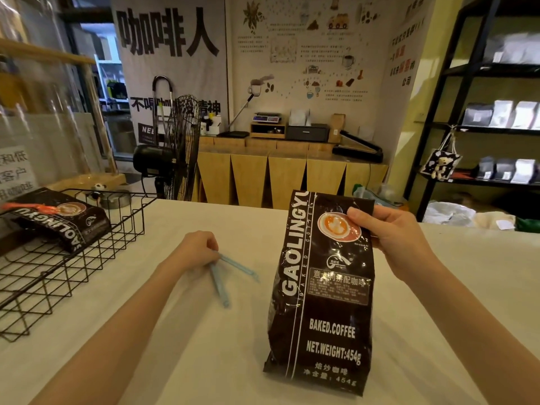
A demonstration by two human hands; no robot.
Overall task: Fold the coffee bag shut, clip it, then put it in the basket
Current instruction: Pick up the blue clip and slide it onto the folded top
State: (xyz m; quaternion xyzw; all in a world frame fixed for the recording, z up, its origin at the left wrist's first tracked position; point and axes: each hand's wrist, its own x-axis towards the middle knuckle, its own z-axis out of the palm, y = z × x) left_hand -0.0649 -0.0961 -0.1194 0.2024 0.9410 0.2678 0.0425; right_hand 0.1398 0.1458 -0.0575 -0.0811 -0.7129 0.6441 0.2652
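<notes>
- Head view is showing a person working at a white-covered table (204, 331), and by my reading the task is sitting at its early stage.
- The coffee bag (321, 287) is standing upright at about 3 o'clock from the middle of the table; its top edge is looking flat and unfolded, so the fold seems not yet made.
- The blue clip (222, 276) is lying on the table at about 9 o'clock from the bag, well apart from it, its two arms splayed open; nothing is clamped on the bag.
- The wire basket (73, 258) is resting at the table's 9 to 10 o'clock edge, already carrying another coffee bag (62, 222) with an orange clip (29, 206) across its top.
- Still to do, as I judge it: fold the top over, clip it, and carry the bag to the basket.
- The right hand (391, 238) is reaching in from 4 o'clock and pinching the bag's upper right edge, thumb on the front face and fingers wrapping behind.
- The left hand (198, 248) is stretching forward from 7 o'clock, fingers curling together onto the hinge end of the blue clip; whether it is gripping or only touching, I cannot tell.
</notes>
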